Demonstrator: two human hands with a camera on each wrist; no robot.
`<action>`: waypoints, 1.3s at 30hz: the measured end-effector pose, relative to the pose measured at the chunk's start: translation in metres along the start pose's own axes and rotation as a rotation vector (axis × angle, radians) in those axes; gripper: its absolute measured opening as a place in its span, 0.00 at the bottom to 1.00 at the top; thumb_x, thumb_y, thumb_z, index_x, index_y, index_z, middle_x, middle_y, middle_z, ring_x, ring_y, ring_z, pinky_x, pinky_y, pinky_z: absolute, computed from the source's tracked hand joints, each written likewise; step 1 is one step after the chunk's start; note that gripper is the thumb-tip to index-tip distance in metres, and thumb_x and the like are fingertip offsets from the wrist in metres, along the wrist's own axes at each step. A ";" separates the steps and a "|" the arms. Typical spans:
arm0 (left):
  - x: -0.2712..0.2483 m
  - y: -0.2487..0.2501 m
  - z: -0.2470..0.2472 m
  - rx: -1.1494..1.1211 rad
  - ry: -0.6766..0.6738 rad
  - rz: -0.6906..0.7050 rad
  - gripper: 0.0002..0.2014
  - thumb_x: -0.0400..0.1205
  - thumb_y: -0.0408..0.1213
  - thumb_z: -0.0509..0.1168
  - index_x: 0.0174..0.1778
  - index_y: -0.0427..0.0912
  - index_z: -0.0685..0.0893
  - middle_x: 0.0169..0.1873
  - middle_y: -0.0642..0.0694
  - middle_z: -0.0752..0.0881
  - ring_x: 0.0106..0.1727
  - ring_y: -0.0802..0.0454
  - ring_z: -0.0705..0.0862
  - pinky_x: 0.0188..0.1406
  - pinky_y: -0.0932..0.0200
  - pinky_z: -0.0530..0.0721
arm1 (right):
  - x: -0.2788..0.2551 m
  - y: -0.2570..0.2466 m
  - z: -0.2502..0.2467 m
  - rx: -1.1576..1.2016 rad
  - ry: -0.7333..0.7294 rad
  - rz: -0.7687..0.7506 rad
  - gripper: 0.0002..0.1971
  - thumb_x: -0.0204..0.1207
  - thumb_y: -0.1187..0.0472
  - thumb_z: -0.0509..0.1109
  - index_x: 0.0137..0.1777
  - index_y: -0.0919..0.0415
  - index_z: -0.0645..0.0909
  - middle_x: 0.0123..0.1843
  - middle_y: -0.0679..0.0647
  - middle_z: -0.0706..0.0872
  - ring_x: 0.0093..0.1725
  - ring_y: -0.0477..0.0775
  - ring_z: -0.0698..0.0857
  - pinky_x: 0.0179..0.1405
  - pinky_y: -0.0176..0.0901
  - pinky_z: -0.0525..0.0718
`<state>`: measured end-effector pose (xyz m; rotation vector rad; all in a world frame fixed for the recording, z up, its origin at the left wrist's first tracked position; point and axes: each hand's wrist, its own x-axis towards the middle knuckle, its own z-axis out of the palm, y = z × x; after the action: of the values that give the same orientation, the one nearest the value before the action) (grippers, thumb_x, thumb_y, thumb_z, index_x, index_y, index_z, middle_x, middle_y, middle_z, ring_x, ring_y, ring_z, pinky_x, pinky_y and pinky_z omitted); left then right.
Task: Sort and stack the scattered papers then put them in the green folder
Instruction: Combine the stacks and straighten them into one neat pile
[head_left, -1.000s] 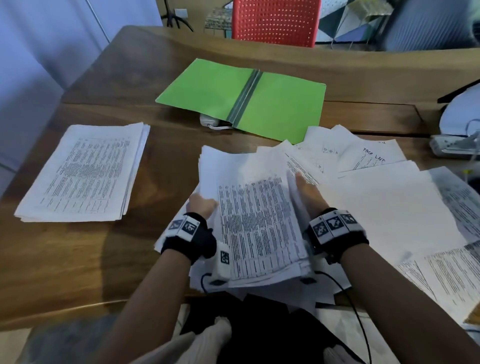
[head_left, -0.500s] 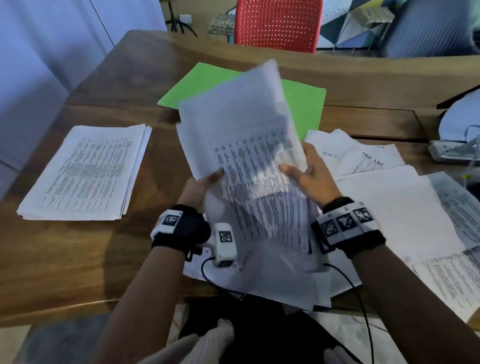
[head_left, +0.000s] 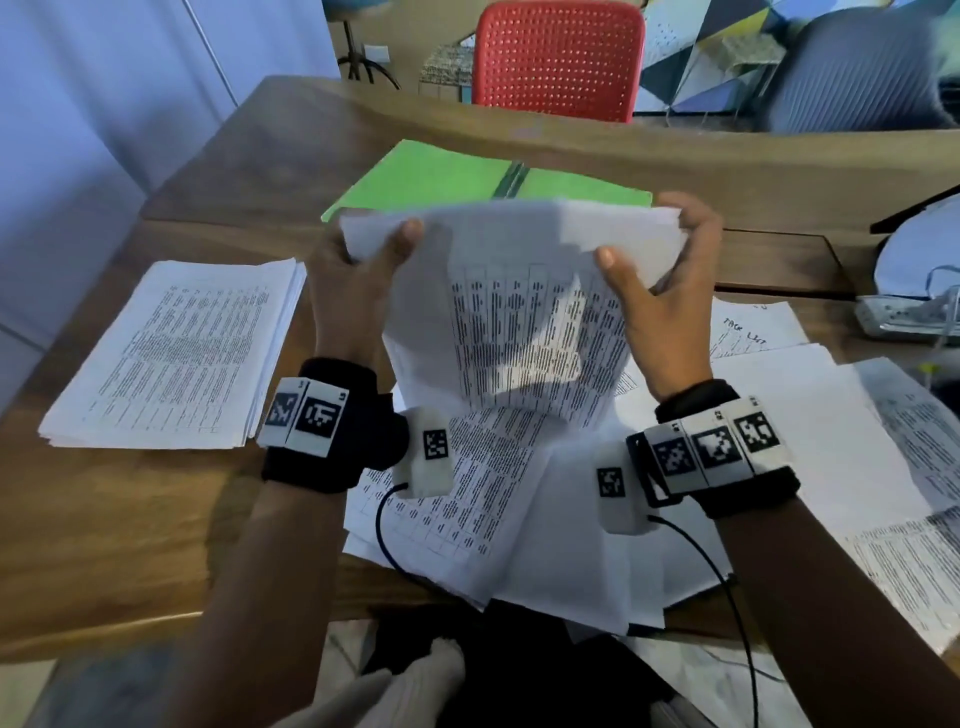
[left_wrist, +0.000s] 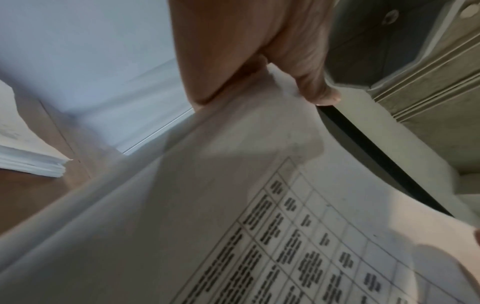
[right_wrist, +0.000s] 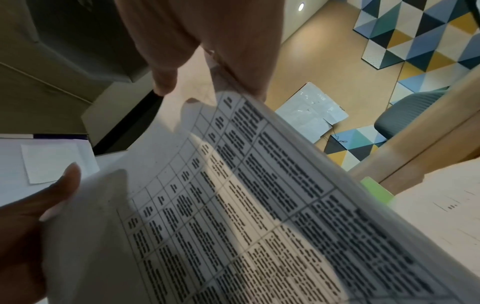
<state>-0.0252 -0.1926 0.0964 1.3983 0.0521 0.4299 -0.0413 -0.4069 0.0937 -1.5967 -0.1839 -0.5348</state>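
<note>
White sorted stack (head_left: 176, 353) lies squared at far left on the table (head_left: 130, 519). My left hand (head_left: 358, 280) pinches the raised sheaf (head_left: 519, 322) at its top left corner; my right hand (head_left: 660, 291) grips the top right. Green folder (head_left: 431, 179) lies open behind it; loose papers (head_left: 831, 457) spread right. Risk: the sheaf hangs bowed, so inner sheets may slide out if either pinch loosens.

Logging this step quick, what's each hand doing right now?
Left hand: grips the left top corner of the lifted sheaf of printed papers.
Right hand: grips its right top corner.
</note>
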 end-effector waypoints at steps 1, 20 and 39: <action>0.001 0.001 0.001 0.032 0.004 0.009 0.15 0.62 0.48 0.74 0.34 0.45 0.78 0.22 0.61 0.83 0.27 0.64 0.79 0.29 0.67 0.79 | 0.001 0.002 0.002 0.016 0.019 -0.033 0.25 0.73 0.68 0.71 0.64 0.59 0.60 0.55 0.42 0.72 0.50 0.31 0.79 0.50 0.32 0.81; -0.046 -0.125 -0.060 1.352 -0.240 -0.793 0.54 0.66 0.58 0.76 0.77 0.31 0.56 0.77 0.33 0.55 0.81 0.35 0.52 0.77 0.35 0.59 | -0.034 0.087 -0.014 -0.428 -0.020 0.320 0.17 0.79 0.62 0.66 0.44 0.82 0.80 0.36 0.74 0.84 0.37 0.65 0.82 0.38 0.54 0.79; 0.046 -0.050 -0.163 0.871 0.391 -0.317 0.16 0.83 0.32 0.59 0.65 0.30 0.79 0.62 0.29 0.82 0.64 0.33 0.81 0.57 0.47 0.78 | -0.066 0.109 0.029 -0.290 -0.095 0.653 0.06 0.78 0.60 0.67 0.41 0.59 0.74 0.20 0.53 0.70 0.16 0.45 0.67 0.22 0.35 0.68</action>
<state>-0.0163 -0.0301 0.0285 2.0878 0.8536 0.4248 -0.0464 -0.3777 -0.0333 -1.8426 0.3546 0.0272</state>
